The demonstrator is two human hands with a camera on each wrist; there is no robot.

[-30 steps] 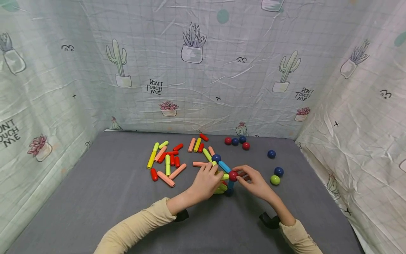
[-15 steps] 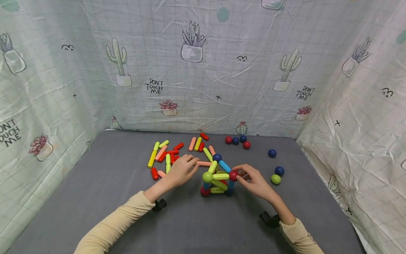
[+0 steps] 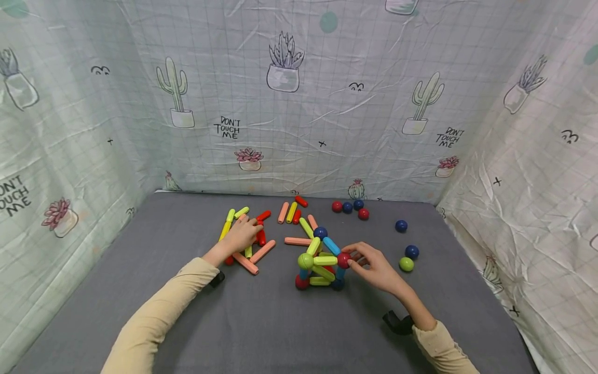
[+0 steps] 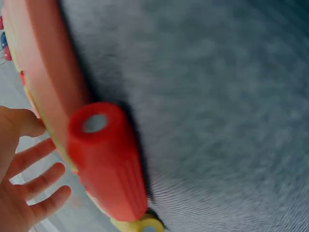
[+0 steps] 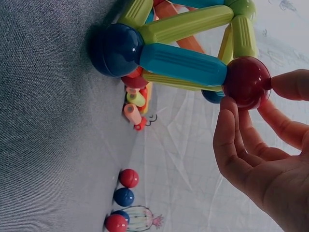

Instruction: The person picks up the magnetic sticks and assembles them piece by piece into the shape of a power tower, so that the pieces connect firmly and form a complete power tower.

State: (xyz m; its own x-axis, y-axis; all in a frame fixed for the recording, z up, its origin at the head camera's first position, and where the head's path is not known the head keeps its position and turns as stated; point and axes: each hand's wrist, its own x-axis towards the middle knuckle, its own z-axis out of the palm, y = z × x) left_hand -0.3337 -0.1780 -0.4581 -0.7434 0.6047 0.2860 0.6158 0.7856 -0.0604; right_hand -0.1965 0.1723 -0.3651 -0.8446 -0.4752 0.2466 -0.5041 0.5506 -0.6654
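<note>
A frame of magnetic rods and balls stands at the table's middle, its green ball [image 3: 306,261] at the upper left corner. My right hand [image 3: 376,267] pinches the red ball [image 5: 247,82] at the frame's upper right corner between thumb and fingers. A blue rod [image 5: 182,65] runs from that ball down to a dark blue ball [image 5: 116,50] on the table. My left hand [image 3: 241,235] is over the pile of loose rods at the left, fingers apart and thumb out in the left wrist view. Close to that camera lie a red rod [image 4: 110,164] and a salmon rod [image 4: 50,53].
Several salmon, yellow and red rods lie behind the frame, among them a salmon rod [image 3: 297,241] close to it. Red and blue balls [image 3: 348,208] sit at the back, and a loose green ball [image 3: 406,264] at the right. A patterned cloth [image 3: 299,130] encloses the table.
My left hand has let go of the frame's upper left part and moved left to the loose rods. My right hand has stayed at the red ball.
</note>
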